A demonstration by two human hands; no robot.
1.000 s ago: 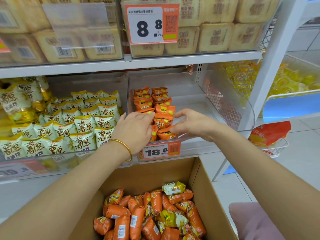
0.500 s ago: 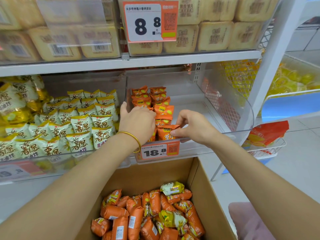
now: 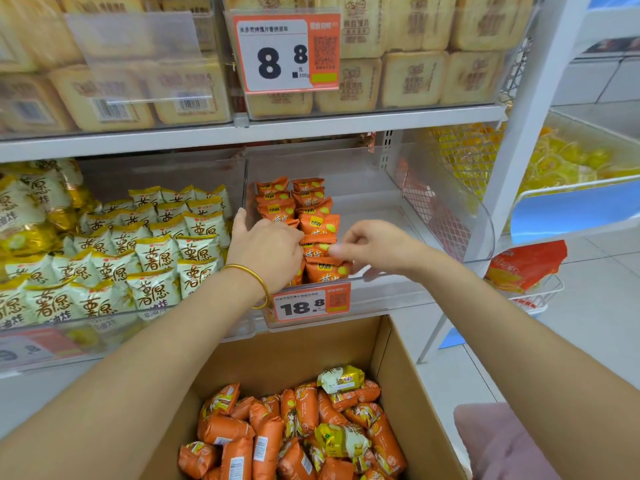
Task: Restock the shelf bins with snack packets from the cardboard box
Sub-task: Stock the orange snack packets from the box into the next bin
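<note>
A clear shelf bin (image 3: 446, 202) holds two rows of upright orange snack packets (image 3: 277, 195) along its left side. My left hand (image 3: 266, 247), with a gold bangle on the wrist, rests against the left row, thumb raised beside the bin's left wall; its fingertips touch the packets. My right hand (image 3: 374, 244) has curled fingers and pinches the top edge of an orange packet (image 3: 317, 242) near the front of the right row. Below stands the open cardboard box (image 3: 391, 358) with several orange packets (image 3: 263, 441) and a few pale yellow ones (image 3: 341, 379).
An 18.8 price tag (image 3: 311, 303) hangs on the bin's front. The neighbouring bin on the left is full of white-and-yellow packets (image 3: 149, 244). Bread packs (image 3: 412, 77) fill the shelf above. A wire basket with an orange bag (image 3: 526, 265) stands right; pink cloth (image 3: 502, 445) lies bottom right.
My left hand slid further back along the left row, its thumb now up by the bin wall. My right hand rose from the front packet's corner to the packet behind it.
</note>
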